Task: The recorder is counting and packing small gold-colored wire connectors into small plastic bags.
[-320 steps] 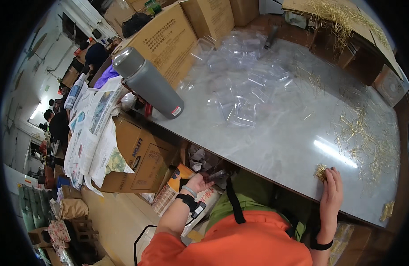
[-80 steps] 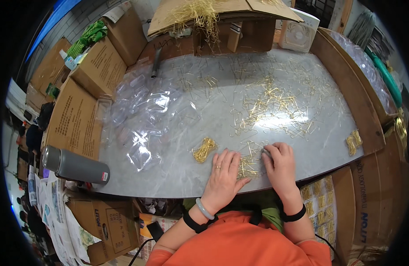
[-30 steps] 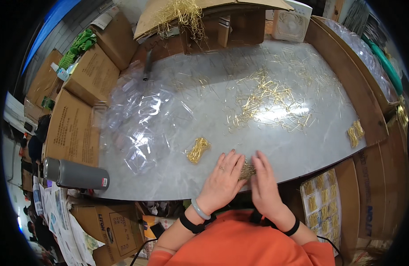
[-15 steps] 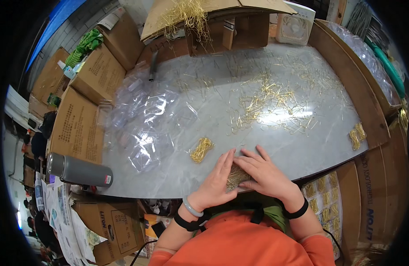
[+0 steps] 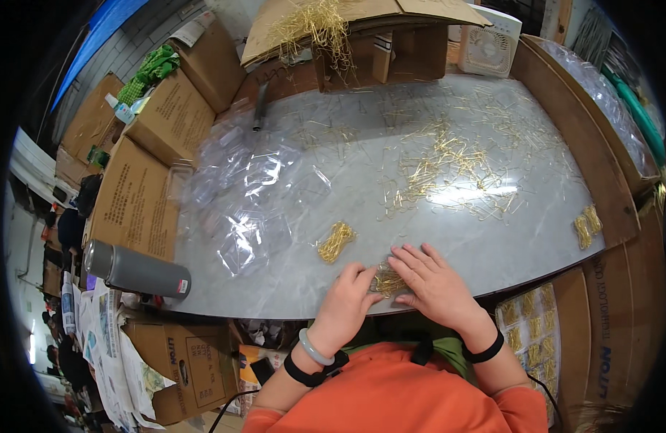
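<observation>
- Currently our two hands are near each other at the table's front edge, with a bunch of gold wire hooks (image 5: 388, 280) between them.
- Our left hand (image 5: 345, 302) has its fingers bent at the bunch's left end; we cannot tell whether they grip it.
- Our right hand (image 5: 435, 287) lies palm down with fingers stretched out, its inner side against the bunch, thumb toward us.
- Just beyond our left hand, a gathered bundle (image 5: 336, 242) of the same gold wire lies on the grey table (image 5: 293, 285), well clear of our fingers.
- Farther off, past our right hand, we see loose hooks (image 5: 452, 167) scattered in a tangle; two more bundles (image 5: 587, 226) sit side by side near the table's right edge.
- To our left we have a heap of clear plastic boxes (image 5: 250, 177), with a grey bottle (image 5: 141, 270) lower down by the corner.
- Cardboard boxes (image 5: 134, 202) line the left side; at the back, gold wire (image 5: 322, 32) hangs over a cardboard shelf (image 5: 419, 54), beside a white fan (image 5: 489, 45).
- Below the right edge we see rows of packed bundles (image 5: 531, 325).
</observation>
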Motion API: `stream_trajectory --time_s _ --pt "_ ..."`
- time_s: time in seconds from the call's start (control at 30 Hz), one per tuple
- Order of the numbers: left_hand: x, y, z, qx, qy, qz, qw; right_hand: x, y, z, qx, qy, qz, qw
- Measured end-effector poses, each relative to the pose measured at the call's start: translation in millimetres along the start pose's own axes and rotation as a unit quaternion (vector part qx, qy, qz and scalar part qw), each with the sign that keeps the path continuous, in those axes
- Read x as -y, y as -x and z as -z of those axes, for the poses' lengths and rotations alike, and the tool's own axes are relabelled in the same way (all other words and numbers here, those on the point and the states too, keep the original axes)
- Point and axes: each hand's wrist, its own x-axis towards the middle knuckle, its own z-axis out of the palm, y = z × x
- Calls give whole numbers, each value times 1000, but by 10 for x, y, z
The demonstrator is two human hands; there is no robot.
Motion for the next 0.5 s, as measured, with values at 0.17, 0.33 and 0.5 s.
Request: stream_trajectory --time_s 0.17,0.33,0.5 --pt "-55 -141 -33 14 69 19 997 -29 25 -76 8 -13 0 1000" --pt "-139 -181 -96 -39 108 -25 993 -34 72 -117 -49 -32 -21 998" --pt "-84 -168 -58 -41 -15 -45 998 -55 68 -92 -49 -58 -20 997"
